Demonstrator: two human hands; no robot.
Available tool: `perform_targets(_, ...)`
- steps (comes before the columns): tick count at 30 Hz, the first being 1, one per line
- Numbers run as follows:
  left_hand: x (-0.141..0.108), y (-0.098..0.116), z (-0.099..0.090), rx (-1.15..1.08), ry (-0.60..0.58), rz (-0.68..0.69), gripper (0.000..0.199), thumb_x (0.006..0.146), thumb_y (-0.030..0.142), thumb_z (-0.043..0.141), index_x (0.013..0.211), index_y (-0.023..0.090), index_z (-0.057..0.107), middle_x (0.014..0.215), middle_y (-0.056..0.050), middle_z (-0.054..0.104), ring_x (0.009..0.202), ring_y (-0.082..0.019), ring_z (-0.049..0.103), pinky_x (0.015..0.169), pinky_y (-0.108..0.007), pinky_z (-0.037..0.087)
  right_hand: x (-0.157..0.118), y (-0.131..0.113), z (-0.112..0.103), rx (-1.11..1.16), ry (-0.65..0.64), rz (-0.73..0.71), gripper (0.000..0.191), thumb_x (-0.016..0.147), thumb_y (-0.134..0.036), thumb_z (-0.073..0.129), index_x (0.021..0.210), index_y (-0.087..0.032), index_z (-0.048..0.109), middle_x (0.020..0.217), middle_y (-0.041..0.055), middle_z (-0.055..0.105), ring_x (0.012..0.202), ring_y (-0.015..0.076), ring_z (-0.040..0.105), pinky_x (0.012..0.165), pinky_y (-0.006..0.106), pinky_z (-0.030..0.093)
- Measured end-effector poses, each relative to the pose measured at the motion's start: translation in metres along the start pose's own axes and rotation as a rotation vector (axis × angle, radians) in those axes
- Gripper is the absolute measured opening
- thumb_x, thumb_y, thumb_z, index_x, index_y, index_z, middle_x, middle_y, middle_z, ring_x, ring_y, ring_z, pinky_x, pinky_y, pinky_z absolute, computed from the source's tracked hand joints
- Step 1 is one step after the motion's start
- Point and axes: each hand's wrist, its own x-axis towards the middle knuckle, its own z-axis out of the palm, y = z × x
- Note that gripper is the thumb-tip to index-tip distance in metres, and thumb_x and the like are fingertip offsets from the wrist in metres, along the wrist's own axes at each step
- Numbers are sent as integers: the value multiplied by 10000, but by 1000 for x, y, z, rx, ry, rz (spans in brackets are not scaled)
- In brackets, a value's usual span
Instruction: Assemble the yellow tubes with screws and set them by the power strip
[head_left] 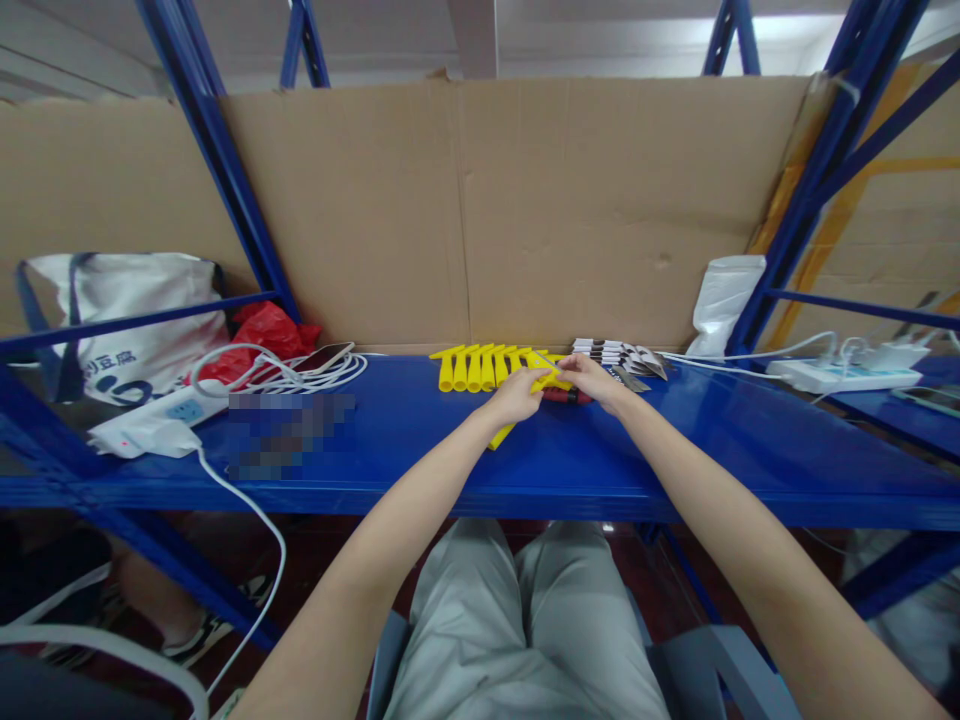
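Observation:
My left hand (517,395) is closed around a yellow plastic tool (501,437) with a tube-like handle, whose lower end sticks out below the palm. My right hand (592,378) has its fingers pinched together at the tool's upper end, close to the left fingertips. What exactly lies between the right fingers is too small to make out. Behind the left hand stands a row of similar yellow tools (474,370), side by side on the blue shelf (405,440). A dark red handle (566,396) of some tool lies under the hands, partly hidden.
Right of my hands lie small white-and-black packets (619,355) in a fanned pile. A white pouch (724,305) leans on the cardboard back (600,200). Power strips (844,375) with cables sit at both sides. On the left are a cloth bag (135,320) and a red plastic bag (274,335).

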Motion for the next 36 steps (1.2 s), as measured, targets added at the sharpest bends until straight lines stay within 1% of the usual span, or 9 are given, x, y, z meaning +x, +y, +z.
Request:
perform_targets(5,1,-3,1,14,0,30,455,787,57,515,1234,124,570,1261,-117,579,1186,-225,509,1053,-364,349,-3,-4,-1,24,-21,7,175,654,-84,557,768,-194,481,799,-16,581,776,111,554,818,265,440)
perform_targets(9,3,-6,1,4,26,75,454,776,51,507,1213,149,585,1238,-98,595,1170,-218,523,1041,-373,366,-8,-8,-3,87,-41,30,182,647,-103,563,788,-195,494,722,-32,580,714,118,551,745,256,441)
perform_targets(14,3,-8,2,-2,41,87,449,777,51,507,1214,117,581,1231,-124,596,1162,-222,529,1036,-377,369,-11,-10,-7,156,-65,42,215,618,-114,583,807,-194,516,652,-52,559,650,113,527,671,243,417)
perform_targets(21,4,-10,3,-8,40,110,452,779,63,507,1224,106,575,1238,-136,592,1160,-228,525,1036,-385,365,-12,-11,-7,199,-80,39,218,602,-121,580,796,-193,511,682,-43,579,642,105,521,648,234,401)
perform_targets(27,6,-12,1,-6,56,102,463,775,58,510,1227,132,569,1266,-106,580,1185,-215,506,1070,-388,324,-11,-12,-10,130,-22,28,154,656,-175,568,806,-189,532,738,-10,605,697,120,542,667,250,415)
perform_targets(31,2,-9,-1,131,24,105,470,827,88,465,1289,161,516,1285,-111,551,1197,-222,495,1043,-381,356,-11,-11,-15,117,-54,-6,190,674,-162,570,860,-190,542,723,-10,609,688,120,547,658,253,421)
perform_targets(33,-3,-5,-3,243,-36,91,506,860,97,413,1357,183,443,1303,-133,516,1175,-239,515,980,-380,413,-10,-10,-16,143,-70,-21,212,679,-129,575,878,-192,538,685,-24,595,658,112,546,650,247,426)
perform_targets(34,-6,-3,-3,305,-75,77,546,864,90,394,1395,220,387,1319,-136,493,1144,-247,540,936,-386,442,-10,-9,-16,156,-76,-24,217,684,-112,576,881,-193,536,669,-30,589,645,107,546,646,242,427)
perform_targets(36,-10,0,-3,409,-132,78,638,843,53,392,1437,264,297,1329,-143,463,1112,-257,561,886,-384,467,-9,-8,-16,175,-84,-19,216,696,-87,574,878,-196,534,649,-37,582,629,102,549,636,233,426)
